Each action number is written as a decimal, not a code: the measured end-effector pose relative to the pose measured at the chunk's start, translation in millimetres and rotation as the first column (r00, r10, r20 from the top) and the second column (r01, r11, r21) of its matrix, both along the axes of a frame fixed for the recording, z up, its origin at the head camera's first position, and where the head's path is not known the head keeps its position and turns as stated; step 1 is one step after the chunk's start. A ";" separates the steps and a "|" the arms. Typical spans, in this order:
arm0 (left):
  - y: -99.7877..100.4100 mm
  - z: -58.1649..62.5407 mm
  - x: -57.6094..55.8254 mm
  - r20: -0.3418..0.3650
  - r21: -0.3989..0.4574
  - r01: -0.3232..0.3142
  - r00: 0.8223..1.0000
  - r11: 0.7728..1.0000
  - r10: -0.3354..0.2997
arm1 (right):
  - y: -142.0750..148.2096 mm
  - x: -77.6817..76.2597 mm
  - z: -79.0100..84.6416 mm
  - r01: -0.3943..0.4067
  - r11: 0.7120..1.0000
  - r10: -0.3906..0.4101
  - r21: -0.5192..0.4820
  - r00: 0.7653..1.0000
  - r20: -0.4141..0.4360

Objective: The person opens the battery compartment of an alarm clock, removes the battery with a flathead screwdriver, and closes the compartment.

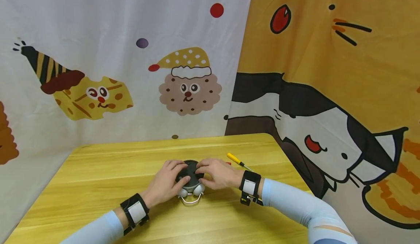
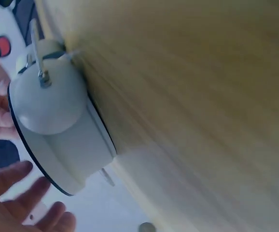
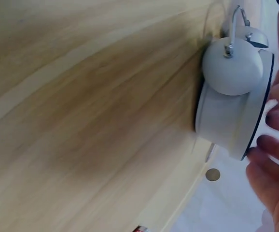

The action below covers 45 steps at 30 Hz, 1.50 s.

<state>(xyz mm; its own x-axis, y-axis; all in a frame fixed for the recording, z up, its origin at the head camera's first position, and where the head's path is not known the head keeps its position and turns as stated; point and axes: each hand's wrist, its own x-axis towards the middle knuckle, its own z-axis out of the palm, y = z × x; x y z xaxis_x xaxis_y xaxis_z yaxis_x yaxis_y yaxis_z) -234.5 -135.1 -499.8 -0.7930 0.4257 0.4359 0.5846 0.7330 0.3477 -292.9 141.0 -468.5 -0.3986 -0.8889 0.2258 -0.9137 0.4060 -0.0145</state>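
A white twin-bell alarm clock [image 1: 191, 186] lies face down on the wooden table [image 1: 124, 171], its dark back upward and its bells and wire handle toward me. My left hand [image 1: 167, 180] is at its left side, with the thumb over the back; the left wrist view shows spread fingers [image 2: 14, 176] beside the rim. From the right, my right hand [image 1: 218, 173] reaches over the back with bent fingers. In the right wrist view, fingertips [image 3: 265, 142] lie by the dark rim. Whether they pinch any small part is hidden.
A yellow-handled screwdriver [image 1: 236, 160] lies beyond my right wrist. A small red item [image 1: 228, 163], mostly hidden, is beside that hand; the right wrist view catches a red-and-silver end [image 3: 140, 228]. Printed curtains [image 1: 115, 54] hang behind the table's far edge and along its right side.
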 end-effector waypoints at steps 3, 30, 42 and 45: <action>-0.6 1.3 6.3 -0.053 -0.096 0.076 0.995 0.993 -0.081 | 2.7 0.6 -1.9 -0.068 0.998 0.068 -0.001 0.998 -0.016; -25.5 -4.6 -3.1 -0.177 -0.444 0.181 0.942 0.878 -0.285 | 6.2 2.4 -12.7 -0.068 0.992 0.075 0.104 0.995 -0.068; -21.5 -5.4 0.0 -0.200 -0.437 0.186 0.934 0.880 -0.297 | 3.6 5.7 -15.7 -0.050 0.991 0.069 0.125 0.986 -0.151; -20.7 -5.1 0.1 -0.208 -0.440 0.189 0.929 0.878 -0.305 | 2.6 5.3 -15.0 -0.050 0.991 0.071 0.128 0.984 -0.162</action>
<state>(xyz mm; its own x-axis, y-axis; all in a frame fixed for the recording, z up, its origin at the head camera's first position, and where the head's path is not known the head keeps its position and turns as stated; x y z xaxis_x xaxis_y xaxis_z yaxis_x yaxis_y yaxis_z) -234.3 -155.8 -504.9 -0.5181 0.7766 0.3583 0.7924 0.5936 -0.1408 -287.7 143.5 -483.6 -0.3096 -0.9352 0.1721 -0.9221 0.3395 0.1856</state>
